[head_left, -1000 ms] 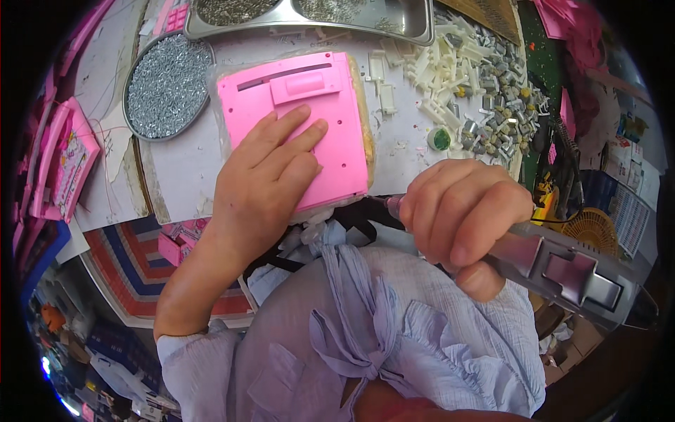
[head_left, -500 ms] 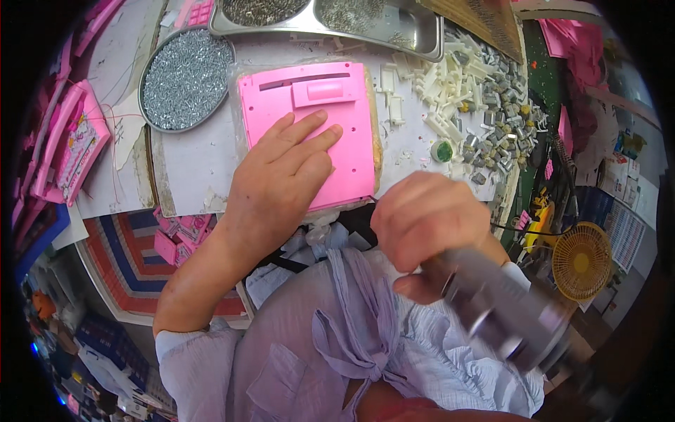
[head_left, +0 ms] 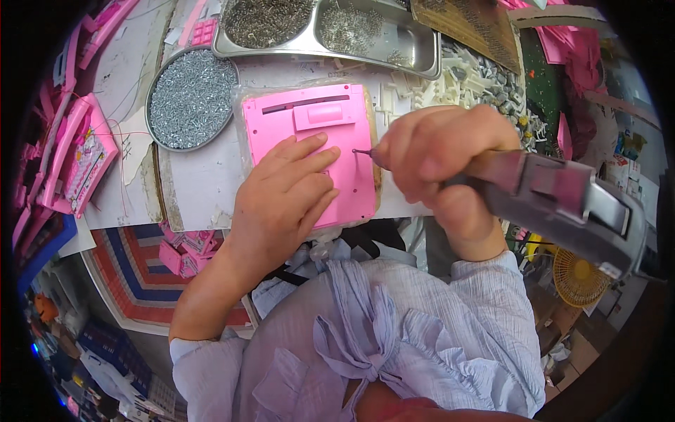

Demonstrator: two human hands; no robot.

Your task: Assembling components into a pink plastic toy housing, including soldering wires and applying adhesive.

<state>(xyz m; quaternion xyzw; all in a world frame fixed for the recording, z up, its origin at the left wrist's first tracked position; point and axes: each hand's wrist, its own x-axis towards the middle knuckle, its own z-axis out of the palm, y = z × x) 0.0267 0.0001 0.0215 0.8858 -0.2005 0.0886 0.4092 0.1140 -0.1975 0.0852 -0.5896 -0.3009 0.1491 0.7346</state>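
Note:
A pink plastic casing (head_left: 273, 137) lies on a plastic-wrapped pad on the table in front of me. My left hand (head_left: 281, 193) rests on it, fingers stretched out over its lower middle. In my right hand (head_left: 446, 151) is a power screwdriver (head_left: 562, 193), its body pointing back to the right. The thin bit (head_left: 365, 152) reaches the right side of the casing, at a small hole. Whether a screw sits under the tip is too small to tell.
Left of the casing stands a round dish (head_left: 149, 119) full of silver screws (head_left: 193, 98). A divided steel tray (head_left: 323, 50) holds small metal parts at the back. White plastic pieces (head_left: 460, 67) lie heaped behind my right hand. Pink casings (head_left: 77, 155) crowd the left edge.
My right hand has moved up and away from me with the screwdriver, its bit going from the casing's lower right corner to a hole higher on that side. My left hand stays on the casing.

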